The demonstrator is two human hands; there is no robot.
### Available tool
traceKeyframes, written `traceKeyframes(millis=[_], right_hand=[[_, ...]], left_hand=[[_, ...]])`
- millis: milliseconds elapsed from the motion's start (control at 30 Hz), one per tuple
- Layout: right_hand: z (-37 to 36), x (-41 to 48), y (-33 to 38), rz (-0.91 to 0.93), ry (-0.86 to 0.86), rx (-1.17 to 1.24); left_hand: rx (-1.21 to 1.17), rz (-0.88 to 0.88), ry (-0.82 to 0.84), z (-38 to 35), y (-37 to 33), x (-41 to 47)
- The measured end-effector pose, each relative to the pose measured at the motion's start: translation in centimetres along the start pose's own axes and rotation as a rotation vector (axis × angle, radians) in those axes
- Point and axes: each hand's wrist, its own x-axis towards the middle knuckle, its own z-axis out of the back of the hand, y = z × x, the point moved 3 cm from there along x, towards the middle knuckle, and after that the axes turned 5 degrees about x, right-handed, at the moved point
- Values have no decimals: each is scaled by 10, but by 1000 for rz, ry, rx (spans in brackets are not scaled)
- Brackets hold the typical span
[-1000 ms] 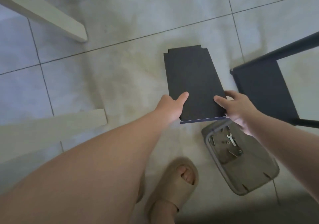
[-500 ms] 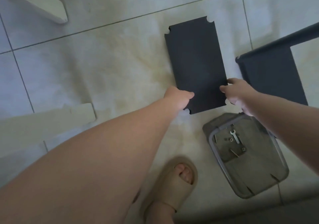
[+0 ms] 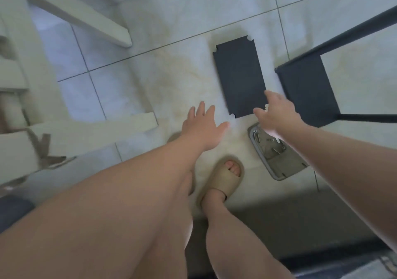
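A dark rectangular panel with notched corners lies flat on the tiled floor. My left hand hovers to the left of its near end, fingers spread and straight, holding nothing. My right hand is at the panel's near right corner with relaxed fingers; it grips nothing, and whether it touches the panel is unclear.
A dark frame with a panel and black bars stands right of the loose panel. A grey plastic bag with screws and a small wrench lies near my right wrist. White furniture parts lie at left. My sandalled foot stands below.
Both hands held the dark panel's near end and set it down on the floor. Now both have let go and pulled back with open fingers.
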Motion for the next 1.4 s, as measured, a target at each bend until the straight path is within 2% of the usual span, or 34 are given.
traceKeyframes(millis=[133,233,600,733,1233,1400], right_hand=[[25,-77,20,59,-25,-169],[46,-132,36,114,-23,-263],[135,-326,95,393,-98,-462],[160,-382,120,458,-125,-465],[304,-507,259,872,-476,-561],[338,-532,315,1014,-515,-650]], left_hand=[[87,-47,-79,31,-3,-80],[46,-54,-130,53,-11,-137],[79,-142,-329,153,-34,-330],[4,-153,-437,192,-33,-392],[-330,-282,-855,307,-22,-580],[-284,-297,-1105,334,-9,-626]])
